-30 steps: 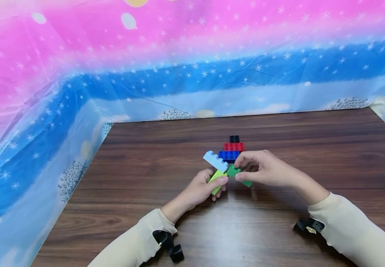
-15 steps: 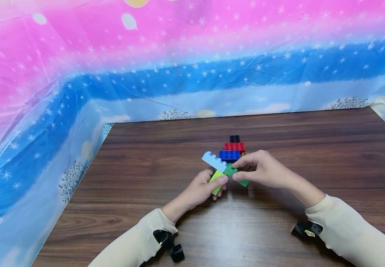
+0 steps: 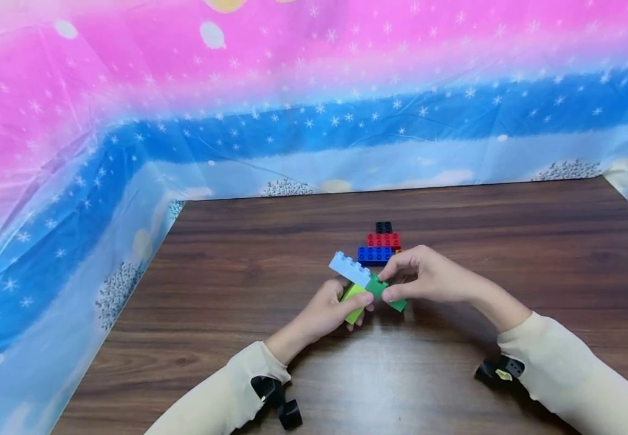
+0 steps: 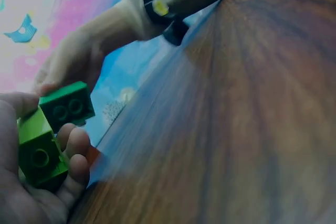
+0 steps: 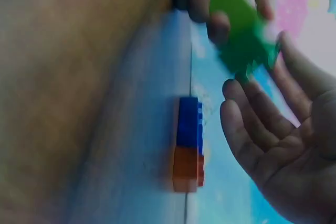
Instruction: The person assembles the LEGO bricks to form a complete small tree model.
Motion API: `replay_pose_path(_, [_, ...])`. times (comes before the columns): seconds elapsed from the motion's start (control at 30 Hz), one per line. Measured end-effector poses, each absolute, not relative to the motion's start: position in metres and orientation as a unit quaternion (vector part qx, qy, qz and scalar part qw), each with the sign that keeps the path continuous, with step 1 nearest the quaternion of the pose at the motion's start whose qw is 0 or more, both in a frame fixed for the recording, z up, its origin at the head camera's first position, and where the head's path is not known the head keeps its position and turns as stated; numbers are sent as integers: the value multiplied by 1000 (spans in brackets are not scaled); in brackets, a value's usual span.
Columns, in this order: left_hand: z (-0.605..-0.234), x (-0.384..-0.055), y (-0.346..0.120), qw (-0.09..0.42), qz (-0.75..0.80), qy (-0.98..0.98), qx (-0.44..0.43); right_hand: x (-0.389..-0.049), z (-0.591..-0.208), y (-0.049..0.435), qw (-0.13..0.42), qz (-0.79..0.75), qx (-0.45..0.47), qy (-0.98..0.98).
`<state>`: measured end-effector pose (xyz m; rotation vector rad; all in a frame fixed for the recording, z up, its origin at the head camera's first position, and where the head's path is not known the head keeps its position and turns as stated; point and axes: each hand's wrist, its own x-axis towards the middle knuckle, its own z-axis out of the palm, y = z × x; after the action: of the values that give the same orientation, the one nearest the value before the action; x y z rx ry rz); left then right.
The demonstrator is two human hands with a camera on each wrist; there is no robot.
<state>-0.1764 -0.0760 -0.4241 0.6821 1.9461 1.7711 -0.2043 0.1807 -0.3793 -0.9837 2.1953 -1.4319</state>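
My left hand grips a lime-green toy building brick between thumb and fingers. A light blue brick sits across its upper end, studs up and slanting. With thumb and fingertips, my right hand pinches a darker green brick close against the light blue one's right end; whether they are joined I cannot tell. The left wrist view shows the undersides of the green brick and the lime-green brick. In the right wrist view, the right fingertips meet the blurred green brick.
Just beyond the hands, a blue brick, a red brick and a black brick lie on the wooden table. An orange brick sits beside the blue one, mostly hidden in the head view. Patterned cloth hangs behind the table.
My right hand has brought the green brick left, up to the light blue brick's end. Both hands' bricks then dip slightly toward me. The left hand keeps its grip.
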Motion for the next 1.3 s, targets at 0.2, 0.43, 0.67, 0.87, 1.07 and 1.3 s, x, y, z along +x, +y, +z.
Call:
replay_pose_path(0.2, [-427,-173,-74,208,684,658,239,-228,-378,176,55,-358,-344,866])
replay_pose_path(0.43, [-425,-174,-73,200,700,651,217,-223,-377,159,6,-190,-340,921])
replay_pose_path(0.67, [-422,-173,-74,198,688,668,202,-217,-376,152,-13,-195,-372,908])
replay_pose_path(0.87, [-424,-174,-72,192,688,668,207,-217,-364,169,25,-394,-304,867])
replay_pose_path(1.07, [-426,-173,-73,198,692,662,209,-213,-359,170,121,-495,-309,803])
replay_pose_path(1.3, [-426,-175,-73,202,680,667,229,-210,-361,167,147,-494,-318,796])
